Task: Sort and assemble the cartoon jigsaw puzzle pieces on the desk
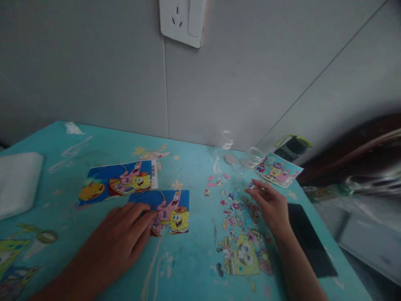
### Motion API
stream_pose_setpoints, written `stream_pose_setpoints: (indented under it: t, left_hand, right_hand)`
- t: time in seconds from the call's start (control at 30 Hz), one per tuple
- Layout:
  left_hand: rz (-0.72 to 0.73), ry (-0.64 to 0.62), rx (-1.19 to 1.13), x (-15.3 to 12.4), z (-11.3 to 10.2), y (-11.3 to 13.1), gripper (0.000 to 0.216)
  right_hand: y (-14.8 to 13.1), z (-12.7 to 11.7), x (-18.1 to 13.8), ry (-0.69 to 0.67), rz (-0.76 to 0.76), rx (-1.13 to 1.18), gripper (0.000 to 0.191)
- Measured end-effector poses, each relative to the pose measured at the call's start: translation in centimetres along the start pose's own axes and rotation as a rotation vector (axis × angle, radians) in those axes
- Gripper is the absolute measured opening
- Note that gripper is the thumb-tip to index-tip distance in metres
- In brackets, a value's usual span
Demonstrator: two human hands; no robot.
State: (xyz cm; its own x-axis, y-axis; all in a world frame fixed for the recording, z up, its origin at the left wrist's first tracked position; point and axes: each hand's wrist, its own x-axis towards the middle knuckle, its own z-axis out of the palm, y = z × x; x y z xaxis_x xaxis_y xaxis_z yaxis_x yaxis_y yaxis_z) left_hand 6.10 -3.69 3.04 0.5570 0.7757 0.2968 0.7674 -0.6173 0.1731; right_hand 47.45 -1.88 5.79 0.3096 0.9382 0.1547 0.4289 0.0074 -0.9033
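My left hand (120, 238) lies flat, fingers together and stretched out, on the left part of a cartoon picture card (175, 211) on the turquoise table (194, 267). A second, larger cartoon picture sheet (120, 182) sits just behind it. My right hand (271, 205) rests palm down, fingers extended, over a scatter of small loose puzzle pieces (230, 202); whether its fingertips pinch a piece I cannot make out. A third small cartoon card (278, 171) lies beyond the right hand.
Clear plastic jars (224, 142) and round lids (231, 159) stand at the back by the wall. A dark bottle with a green loop (291, 147) sits in the corner. A black phone (308, 240) lies near the right edge, and a white folded cloth (17, 182) at far left.
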Motion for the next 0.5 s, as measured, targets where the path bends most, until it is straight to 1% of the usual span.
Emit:
stream_pose_setpoints:
  t: [0.1,0.27,0.37,0.5]
  left_hand:
    - [0.004,-0.002,0.005,-0.15,0.17,-0.22,0.023]
    - [-0.012,-0.028,0.022,-0.49,0.3,-0.34,0.025]
    - [-0.023,-0.031,0.015,-0.47,0.23,-0.25,0.024]
    - [-0.022,-0.02,0.007,-0.18,0.34,-0.18,0.024]
  right_hand:
    - [0.09,0.12,-0.11,0.019,-0.102,-0.032,0.035]
    - [0.06,-0.02,-0.23,-0.001,-0.274,-0.164,0.026]
    - [0.01,-0.12,-0.2,-0.02,-0.36,-0.269,0.023]
    - [0.16,0.04,-0.03,-0.056,-0.437,-0.379,0.023]
